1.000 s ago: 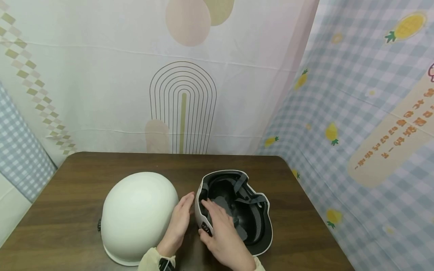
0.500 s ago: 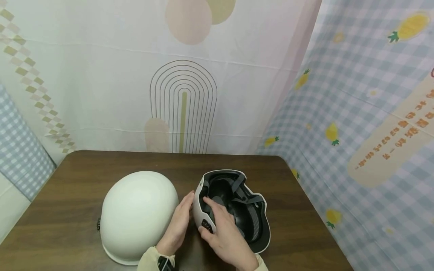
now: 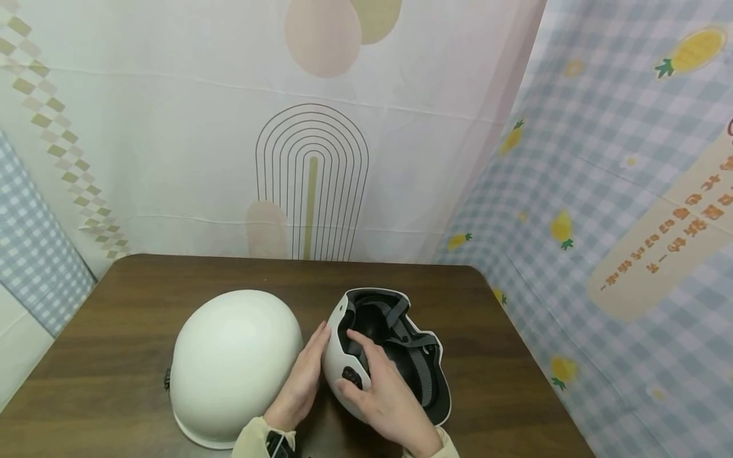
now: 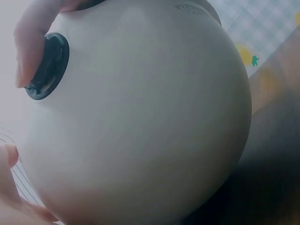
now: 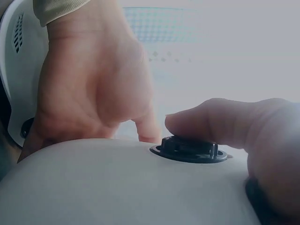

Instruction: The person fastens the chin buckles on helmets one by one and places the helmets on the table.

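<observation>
Two white helmets are on the brown table. The right-hand helmet (image 3: pixel 343 397) shows part of its black lining and grey chin strap (image 3: pixel 420 340); its white shell leans toward the left. My right hand (image 3: pixel 389 397) grips this helmet by its rim, fingers inside and thumb outside. In the right wrist view the thumb lies on a round black knob (image 5: pixel 190 149) on the shell. My left hand (image 3: pixel 300 381) lies between the helmets, its fairly straight fingers touching the held helmet's left side. The other helmet (image 3: pixel 235 362) sits dome up, close beside the left hand.
The table (image 3: pixel 504 381) has a rounded far edge. Behind it hangs a pale patterned curtain (image 3: pixel 189 159), and on the right a blue checked cloth with pineapples (image 3: pixel 515 210). A small black part (image 3: pixel 167 379) sticks out from the left helmet's side.
The right-hand helmet has tilted and shifted slightly left, showing more white shell and less of its inside. My right hand moves with it; the left hand and the other helmet barely change.
</observation>
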### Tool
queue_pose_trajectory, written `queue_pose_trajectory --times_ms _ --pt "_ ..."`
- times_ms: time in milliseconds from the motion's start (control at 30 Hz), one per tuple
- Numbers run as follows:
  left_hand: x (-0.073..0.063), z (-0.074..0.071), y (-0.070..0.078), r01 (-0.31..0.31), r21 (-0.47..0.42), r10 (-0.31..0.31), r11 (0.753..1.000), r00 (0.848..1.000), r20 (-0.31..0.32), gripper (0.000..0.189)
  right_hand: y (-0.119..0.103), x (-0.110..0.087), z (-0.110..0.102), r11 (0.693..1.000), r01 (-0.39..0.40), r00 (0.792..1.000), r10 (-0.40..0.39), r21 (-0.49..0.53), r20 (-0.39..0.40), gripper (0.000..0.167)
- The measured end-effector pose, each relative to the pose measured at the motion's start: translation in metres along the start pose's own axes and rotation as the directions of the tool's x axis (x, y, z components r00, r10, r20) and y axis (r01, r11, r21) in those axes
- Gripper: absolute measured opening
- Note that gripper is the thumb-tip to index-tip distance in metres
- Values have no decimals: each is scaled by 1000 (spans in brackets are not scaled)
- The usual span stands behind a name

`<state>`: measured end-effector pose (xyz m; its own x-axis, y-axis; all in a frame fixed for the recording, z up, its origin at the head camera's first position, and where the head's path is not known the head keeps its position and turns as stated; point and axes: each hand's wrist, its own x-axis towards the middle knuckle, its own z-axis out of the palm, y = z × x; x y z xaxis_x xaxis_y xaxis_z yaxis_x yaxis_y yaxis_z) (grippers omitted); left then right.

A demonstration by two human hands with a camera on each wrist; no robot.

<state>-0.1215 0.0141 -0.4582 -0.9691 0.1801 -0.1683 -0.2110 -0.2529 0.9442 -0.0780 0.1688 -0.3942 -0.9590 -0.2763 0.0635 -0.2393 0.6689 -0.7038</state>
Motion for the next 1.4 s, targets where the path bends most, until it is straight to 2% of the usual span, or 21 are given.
queue_pose_trajectory --times_ms 133,233,300,400,500,567,700,800,867,1100,1200,1333,1400 --pt "0 1 0 10 -8 -10 1000 1000 16 80 0 1 0 1000 10 1000 -10 2 -17 68" --pt "-1 2 1 4 -2 -4 1000 1000 4 78 1 1 2 998 50 996 -52 -28 -71 73" --pt "-1 3 2 -4 8 4 1000 1000 -9 77 1 0 3 994 75 989 -84 -73 -124 80" --pt "-1 4 3 -19 28 20 999 999 -25 76 1 1 4 981 101 967 -136 -164 -217 99" --pt "-2 6 3 -14 41 15 999 999 -34 78 1 2 5 962 122 934 -195 -246 -298 113" --pt "-2 7 4 -7 49 9 999 999 -39 81 2 4 4 942 164 905 -263 -294 -335 111" --pt "-4 8 8 13 80 -9 997 999 -46 82 5 6 4 886 283 834 -417 -368 -362 85" --pt "-4 8 9 20 104 -14 994 999 -51 80 6 6 4 863 341 805 -472 -372 -358 66" --pt "-5 9 10 17 121 -10 993 998 -56 78 7 6 3 863 360 803 -480 -355 -353 61" --pt "-3 7 7 15 118 -8 993 998 -62 80 8 5 1 893 357 838 -436 -274 -329 58" --pt "1 3 3 10 91 -5 996 998 -60 81 7 5 0 899 363 838 -430 -245 -336 58" --pt "5 1 -3 15 82 -10 997 998 -61 88 6 6 1 895 384 824 -444 -229 -352 58" --pt "8 1 -6 22 75 -18 997 999 -51 90 6 6 1 897 383 825 -440 -221 -354 59"
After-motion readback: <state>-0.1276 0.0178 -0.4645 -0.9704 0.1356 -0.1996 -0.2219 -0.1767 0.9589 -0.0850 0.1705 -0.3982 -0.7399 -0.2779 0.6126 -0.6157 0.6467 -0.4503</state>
